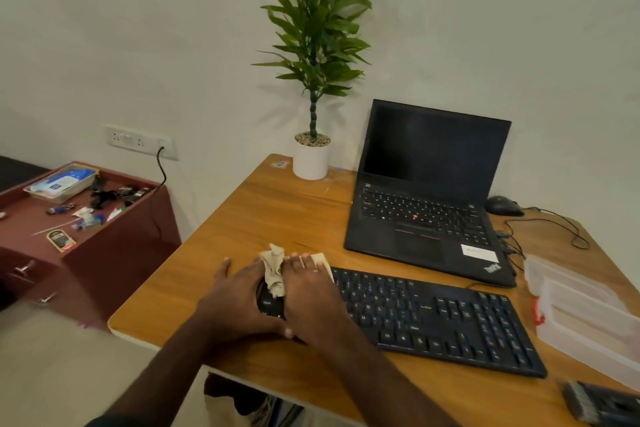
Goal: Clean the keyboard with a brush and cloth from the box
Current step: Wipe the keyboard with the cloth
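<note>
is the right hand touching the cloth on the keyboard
Touching. The head view shows the right hand pressed flat on the cloth at the keyboard's left end, with cloth bunched up against its fingers and a corner showing beyond the fingertips.

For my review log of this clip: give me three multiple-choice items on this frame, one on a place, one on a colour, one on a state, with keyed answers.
1. Where is the cloth?
A. on the keyboard's left end
B. in the box
C. on the laptop

2. What colour is the plant pot?
A. red
B. white
C. black

3. The laptop is:
A. shut
B. open, bright screen
C. open, dark screen

Answers: 1 A, it lies bunched between the left hand and right hand on the keyboard. 2 B, the pot is plain white. 3 C, the lid stands up and the screen is black.
</note>
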### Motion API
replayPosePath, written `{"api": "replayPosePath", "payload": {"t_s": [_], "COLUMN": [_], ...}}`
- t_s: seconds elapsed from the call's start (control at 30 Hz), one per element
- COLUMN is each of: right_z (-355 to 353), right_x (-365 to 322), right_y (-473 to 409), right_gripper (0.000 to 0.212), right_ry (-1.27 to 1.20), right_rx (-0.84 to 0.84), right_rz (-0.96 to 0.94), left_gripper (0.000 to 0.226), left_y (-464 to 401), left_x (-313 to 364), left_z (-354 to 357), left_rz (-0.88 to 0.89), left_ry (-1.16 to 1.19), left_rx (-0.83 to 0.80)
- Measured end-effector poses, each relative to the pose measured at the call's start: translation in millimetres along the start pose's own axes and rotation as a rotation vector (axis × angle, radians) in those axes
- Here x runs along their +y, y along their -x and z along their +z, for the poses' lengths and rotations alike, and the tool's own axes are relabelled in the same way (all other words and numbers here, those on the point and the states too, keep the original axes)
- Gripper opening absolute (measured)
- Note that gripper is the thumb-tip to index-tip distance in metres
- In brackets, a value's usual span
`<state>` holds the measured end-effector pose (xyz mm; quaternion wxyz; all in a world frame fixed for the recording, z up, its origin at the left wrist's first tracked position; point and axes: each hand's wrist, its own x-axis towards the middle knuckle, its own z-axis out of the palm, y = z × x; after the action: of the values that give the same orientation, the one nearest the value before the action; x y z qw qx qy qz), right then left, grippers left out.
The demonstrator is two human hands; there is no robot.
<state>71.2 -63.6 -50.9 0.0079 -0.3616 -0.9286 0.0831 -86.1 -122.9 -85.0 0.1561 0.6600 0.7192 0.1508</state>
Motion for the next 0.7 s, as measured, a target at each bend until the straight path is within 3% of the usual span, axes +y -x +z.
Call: {"api": "replayPosePath", "payload": {"t_s": [0.07, 0.37, 0.6, 0.7], "right_z": [0.3, -5.1, -16.6, -29.0], "right_x": [-6.2, 4.6, 14.5, 22.1], "right_y": [-1.8, 15.5, 24.7, 29.4], "right_gripper": [0.107, 0.057, 0.037, 0.024], "right_ry": [0.025, -0.301, -0.510, -0.731], "right_rx": [-0.058, -0.087, -0.241, -0.185], "right_rz": [-0.010, -0.235, -0.098, -0.055], "left_gripper": [0.141, 0.124, 0.132, 0.124], "left_y": [-2.0, -4.0, -4.4, -2.5], "left_x": [-1.6, -5.5, -8.4, -3.9], "left_z": [0.8, 0.4, 3.2, 0.1], "left_rz": [-0.006, 0.085, 0.041, 0.057], "left_ry": [-0.004, -0.043, -0.041, -0.086], "left_rx": [-0.002, -0.013, -0.024, -0.053]}}
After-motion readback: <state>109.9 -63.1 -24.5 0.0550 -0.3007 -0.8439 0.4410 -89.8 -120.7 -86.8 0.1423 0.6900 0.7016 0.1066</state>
